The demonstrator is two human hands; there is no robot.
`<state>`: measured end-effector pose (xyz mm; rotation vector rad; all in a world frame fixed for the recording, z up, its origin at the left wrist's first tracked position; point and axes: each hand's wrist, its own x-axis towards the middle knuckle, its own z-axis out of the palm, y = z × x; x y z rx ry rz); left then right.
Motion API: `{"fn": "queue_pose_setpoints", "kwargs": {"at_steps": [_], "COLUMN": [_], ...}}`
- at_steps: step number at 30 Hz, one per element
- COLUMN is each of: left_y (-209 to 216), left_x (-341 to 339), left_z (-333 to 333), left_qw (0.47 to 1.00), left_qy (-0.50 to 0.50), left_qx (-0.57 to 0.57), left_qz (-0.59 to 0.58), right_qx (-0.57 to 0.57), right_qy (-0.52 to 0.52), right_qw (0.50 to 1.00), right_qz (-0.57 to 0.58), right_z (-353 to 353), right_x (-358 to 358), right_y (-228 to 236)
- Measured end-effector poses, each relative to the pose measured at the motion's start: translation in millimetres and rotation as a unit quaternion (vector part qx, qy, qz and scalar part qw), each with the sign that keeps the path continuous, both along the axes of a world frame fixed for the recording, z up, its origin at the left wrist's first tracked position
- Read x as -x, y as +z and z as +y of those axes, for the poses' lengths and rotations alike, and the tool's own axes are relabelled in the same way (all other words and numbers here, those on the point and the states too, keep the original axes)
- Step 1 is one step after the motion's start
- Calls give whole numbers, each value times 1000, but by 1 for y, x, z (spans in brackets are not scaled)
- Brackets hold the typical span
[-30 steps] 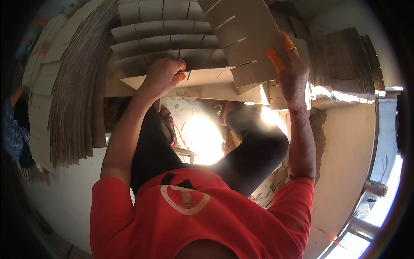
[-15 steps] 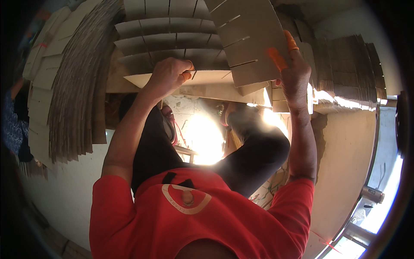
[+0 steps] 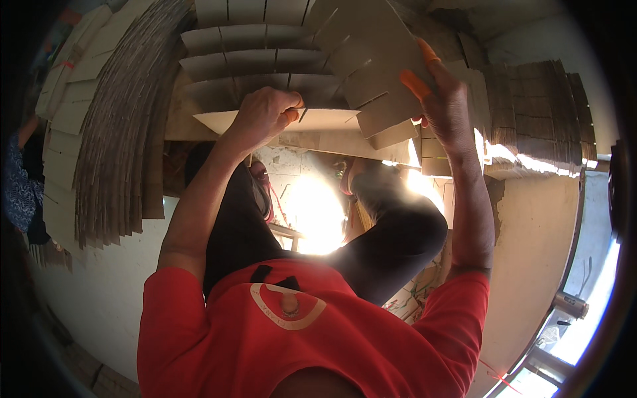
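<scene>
Several orange finger covers (image 3: 415, 83); our left hand (image 3: 265, 111) pinching the near cardboard strip (image 3: 333, 120), seemingly steadying it; our right hand (image 3: 446, 103) gripping a slotted cardboard sheet (image 3: 352, 56) by its right edge, apparently leaving slots clear; slotted strips (image 3: 249, 65), far; cardboard stack (image 3: 126, 132), left.

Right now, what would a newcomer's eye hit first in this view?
First, the white glare between the dark trousers, and the red shirt filling the bottom middle. Then the slotted cardboard sheet near top centre, held at a slant by the orange-capped right hand. The left hand pinches the near cardboard strip, left of the sheet.
</scene>
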<state>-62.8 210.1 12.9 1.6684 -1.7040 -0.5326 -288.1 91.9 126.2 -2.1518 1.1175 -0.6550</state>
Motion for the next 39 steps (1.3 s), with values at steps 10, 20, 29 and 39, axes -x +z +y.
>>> {"fn": "queue_pose_setpoints", "kwargs": {"at_steps": [10,20,29,39], "left_y": [-3,7,13,-31], "left_x": [0,-14,-79,-115], "left_z": [-3,-13,-103,-160], "left_qw": [1000,997,982,968], "left_qy": [0,-6,75,0], "left_qx": [14,-37,153,52], "left_qz": [-20,71,-80,-244], "right_qx": [73,106,8,191], "right_qy": [91,123,65,183], "right_qw": [992,986,996,964], "right_qz": [44,35,55,14], "right_z": [-9,-7,-2,-10], "right_x": [-11,-8,-15,-6], "right_y": [-55,-61,-72,-74]}}
